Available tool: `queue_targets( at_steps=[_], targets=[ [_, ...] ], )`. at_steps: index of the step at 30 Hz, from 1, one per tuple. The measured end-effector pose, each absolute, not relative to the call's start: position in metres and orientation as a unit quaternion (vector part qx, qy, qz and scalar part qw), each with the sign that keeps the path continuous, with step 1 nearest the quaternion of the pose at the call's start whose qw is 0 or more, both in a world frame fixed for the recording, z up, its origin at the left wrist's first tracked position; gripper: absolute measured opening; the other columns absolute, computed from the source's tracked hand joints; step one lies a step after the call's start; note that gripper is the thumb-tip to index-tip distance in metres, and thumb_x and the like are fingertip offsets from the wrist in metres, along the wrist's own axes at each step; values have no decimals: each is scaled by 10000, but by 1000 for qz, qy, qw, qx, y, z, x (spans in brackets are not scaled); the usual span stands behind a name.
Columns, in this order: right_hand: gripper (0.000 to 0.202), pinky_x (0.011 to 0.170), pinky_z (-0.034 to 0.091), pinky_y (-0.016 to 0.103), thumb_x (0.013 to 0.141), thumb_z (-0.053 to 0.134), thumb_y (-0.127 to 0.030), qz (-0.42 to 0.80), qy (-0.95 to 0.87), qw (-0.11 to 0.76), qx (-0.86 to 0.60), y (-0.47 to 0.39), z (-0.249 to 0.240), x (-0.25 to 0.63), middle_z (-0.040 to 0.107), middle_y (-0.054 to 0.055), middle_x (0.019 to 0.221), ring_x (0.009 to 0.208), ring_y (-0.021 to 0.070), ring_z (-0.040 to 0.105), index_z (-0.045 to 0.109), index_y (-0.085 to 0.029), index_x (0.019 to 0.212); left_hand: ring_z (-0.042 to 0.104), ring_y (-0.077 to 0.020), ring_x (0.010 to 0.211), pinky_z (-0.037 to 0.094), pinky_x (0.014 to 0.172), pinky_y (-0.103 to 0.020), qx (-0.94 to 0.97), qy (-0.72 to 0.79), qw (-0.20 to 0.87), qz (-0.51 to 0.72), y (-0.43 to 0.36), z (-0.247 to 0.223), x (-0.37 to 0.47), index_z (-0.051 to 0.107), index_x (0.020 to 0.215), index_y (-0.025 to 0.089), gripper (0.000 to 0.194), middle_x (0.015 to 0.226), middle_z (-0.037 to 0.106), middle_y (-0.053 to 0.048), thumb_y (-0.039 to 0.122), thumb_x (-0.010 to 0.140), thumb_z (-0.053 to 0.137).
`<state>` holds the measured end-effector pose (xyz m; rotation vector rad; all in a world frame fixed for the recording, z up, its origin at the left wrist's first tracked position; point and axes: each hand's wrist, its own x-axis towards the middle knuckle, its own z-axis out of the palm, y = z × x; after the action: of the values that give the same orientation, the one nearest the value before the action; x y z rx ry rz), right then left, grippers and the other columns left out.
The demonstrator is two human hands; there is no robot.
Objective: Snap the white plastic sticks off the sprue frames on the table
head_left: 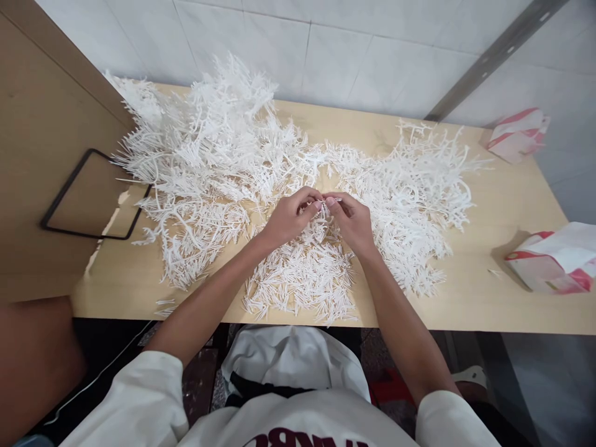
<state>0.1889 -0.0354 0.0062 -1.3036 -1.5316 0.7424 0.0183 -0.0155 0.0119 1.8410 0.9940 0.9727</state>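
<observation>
My left hand (292,217) and my right hand (352,222) meet over the middle of the table, fingertips almost touching. Both are closed in a pinch on a small white branched plastic piece (324,206), partly hidden by the fingers. Just below them lies a heap of short, thin white plastic sticks (302,279). To the left rises a tall, tangled pile of white branched plastic pieces (209,143). A lower pile of similar white pieces (410,192) spreads to the right of my right hand.
The wooden table (475,273) stands against a tiled wall (335,56). A cardboard panel (41,136) with a black rectangular frame (60,198) borders the left side. Two red-and-white paper boxes (516,135) stand at the right. A person's bare limb (37,360) shows at lower left.
</observation>
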Motion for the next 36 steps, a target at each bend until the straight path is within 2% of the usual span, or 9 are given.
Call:
queue_targets(
  at_steps=[5, 8, 13, 20, 25, 27, 30, 33, 36],
  targets=[
    [234, 704, 500, 285, 889, 560, -450, 191, -677, 459, -543, -41, 5, 187, 698, 2, 841, 730, 120, 622, 685, -255, 919, 506, -97, 606, 357, 606, -251, 788, 441, 283, 323, -13, 8, 18, 603, 970, 216, 234, 711, 618, 12, 378, 954, 434],
    [269, 596, 450, 260, 927, 473, -484, 207, -652, 455, -570, -45, 2, 182, 653, -19, 756, 615, 101, 572, 610, -258, 970, 453, -104, 563, 318, 577, -259, 810, 443, 240, 301, -17, 8, 21, 580, 937, 204, 270, 656, 567, 14, 383, 973, 382],
    [312, 511, 388, 249, 951, 359, -539, 227, -610, 473, -593, -47, -5, 174, 519, -38, 675, 522, 86, 457, 492, -258, 974, 441, -99, 547, 329, 558, -250, 805, 401, 317, 301, -21, 13, 23, 539, 920, 202, 240, 619, 513, 25, 362, 979, 370],
    [273, 632, 456, 263, 964, 349, -495, 173, -610, 500, -590, -49, -8, 169, 547, 4, 800, 706, 118, 555, 474, -252, 963, 456, -106, 562, 338, 539, -259, 796, 360, 392, 288, -17, 17, 20, 549, 873, 207, 200, 667, 550, -2, 329, 952, 411],
    [273, 604, 488, 256, 961, 336, -500, 294, -528, 565, -562, -33, -13, 174, 560, -24, 715, 620, 109, 559, 436, -252, 908, 507, -93, 590, 390, 568, -247, 789, 261, 499, 244, -29, 26, 24, 568, 925, 206, 157, 749, 587, -3, 316, 934, 457],
    [257, 599, 503, 267, 940, 396, -505, 358, -511, 566, -539, -29, -13, 178, 592, -26, 707, 608, 115, 578, 453, -256, 920, 466, -87, 528, 379, 555, -248, 779, 287, 485, 275, -34, 27, 29, 561, 885, 200, 203, 627, 531, 24, 342, 945, 429],
    [300, 740, 540, 305, 853, 565, -521, 354, -550, 543, -527, -29, -10, 180, 674, 31, 985, 851, 148, 650, 563, -258, 996, 466, -87, 502, 353, 522, -246, 745, 358, 461, 322, -34, 22, 32, 538, 1037, 209, 230, 612, 534, 35, 374, 958, 400],
    [379, 798, 534, 320, 932, 378, -551, 354, -567, 536, -516, -33, -5, 179, 647, 50, 1179, 972, 150, 648, 587, -279, 1096, 430, -85, 478, 319, 507, -247, 731, 410, 429, 336, -28, 16, 30, 495, 1068, 208, 211, 576, 501, 53, 364, 954, 410],
    [409, 725, 500, 287, 952, 333, -543, 330, -601, 502, -527, -35, 0, 181, 674, 31, 955, 837, 133, 634, 613, -246, 963, 401, -84, 468, 287, 499, -249, 743, 434, 393, 324, -25, 16, 27, 481, 1007, 206, 179, 549, 468, 61, 358, 956, 403]
  ],
)
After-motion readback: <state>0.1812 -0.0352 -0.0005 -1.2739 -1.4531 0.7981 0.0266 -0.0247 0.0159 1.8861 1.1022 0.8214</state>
